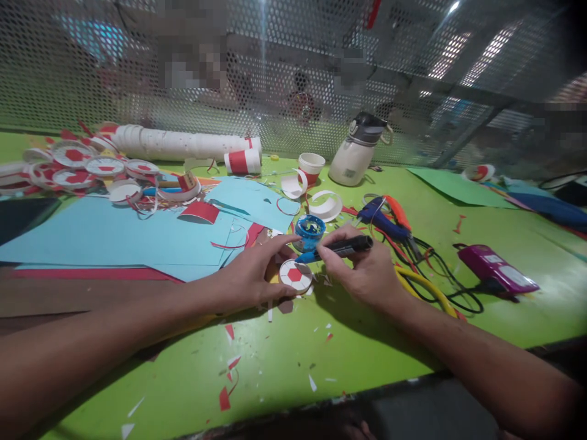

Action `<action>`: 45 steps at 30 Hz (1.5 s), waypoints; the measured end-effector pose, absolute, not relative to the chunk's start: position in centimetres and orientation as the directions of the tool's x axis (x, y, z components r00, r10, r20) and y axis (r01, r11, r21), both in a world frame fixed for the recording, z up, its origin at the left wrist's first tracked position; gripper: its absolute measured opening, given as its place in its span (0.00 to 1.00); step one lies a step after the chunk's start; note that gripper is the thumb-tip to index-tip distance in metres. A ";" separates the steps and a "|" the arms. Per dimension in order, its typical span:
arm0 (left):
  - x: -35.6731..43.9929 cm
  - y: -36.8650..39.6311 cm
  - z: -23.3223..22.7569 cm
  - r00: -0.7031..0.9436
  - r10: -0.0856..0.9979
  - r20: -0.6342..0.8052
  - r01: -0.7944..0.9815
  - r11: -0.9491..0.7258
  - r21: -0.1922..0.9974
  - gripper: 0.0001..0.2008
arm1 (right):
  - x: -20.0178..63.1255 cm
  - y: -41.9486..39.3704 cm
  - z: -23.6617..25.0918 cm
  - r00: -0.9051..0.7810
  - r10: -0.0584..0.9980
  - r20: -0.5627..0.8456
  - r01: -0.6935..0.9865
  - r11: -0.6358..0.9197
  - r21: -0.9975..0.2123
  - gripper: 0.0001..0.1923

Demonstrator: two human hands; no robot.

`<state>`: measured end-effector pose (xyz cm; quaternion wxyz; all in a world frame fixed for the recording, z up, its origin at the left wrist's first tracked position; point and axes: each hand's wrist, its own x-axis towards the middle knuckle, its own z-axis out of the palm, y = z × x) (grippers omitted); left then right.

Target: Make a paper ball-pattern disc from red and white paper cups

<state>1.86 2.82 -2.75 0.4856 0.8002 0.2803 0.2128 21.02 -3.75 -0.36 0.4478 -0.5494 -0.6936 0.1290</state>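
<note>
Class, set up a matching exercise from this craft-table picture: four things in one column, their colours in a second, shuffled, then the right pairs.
Things:
1. marker in the right hand
2. flask
3. big paper sheet
4. device at right

Colours:
A. light blue
B. magenta
C. black
D. cream with dark lid

Pairs: 1-C, 2-D, 3-A, 4-B

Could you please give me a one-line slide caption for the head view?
Left hand steadies a red-and-white paper disc while right hand holds a black marker over it.
</note>
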 end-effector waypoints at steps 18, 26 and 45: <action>1.9 2.5 -2.5 0.752 0.658 0.039 0.265 -0.355 0.897 0.36 | 21.0 -3.6 -0.9 -0.036 0.887 0.460 0.634 0.377 -0.676 0.03; 2.0 2.5 -2.3 0.750 0.660 0.040 0.274 -0.365 0.890 0.36 | 21.0 -3.6 -0.9 -0.043 0.893 0.448 0.650 0.366 -0.666 0.03; 2.0 2.1 -2.1 0.780 0.625 -0.010 0.237 -0.280 0.930 0.35 | 20.7 -3.6 -1.3 -0.021 0.839 0.543 0.698 0.402 -0.593 0.08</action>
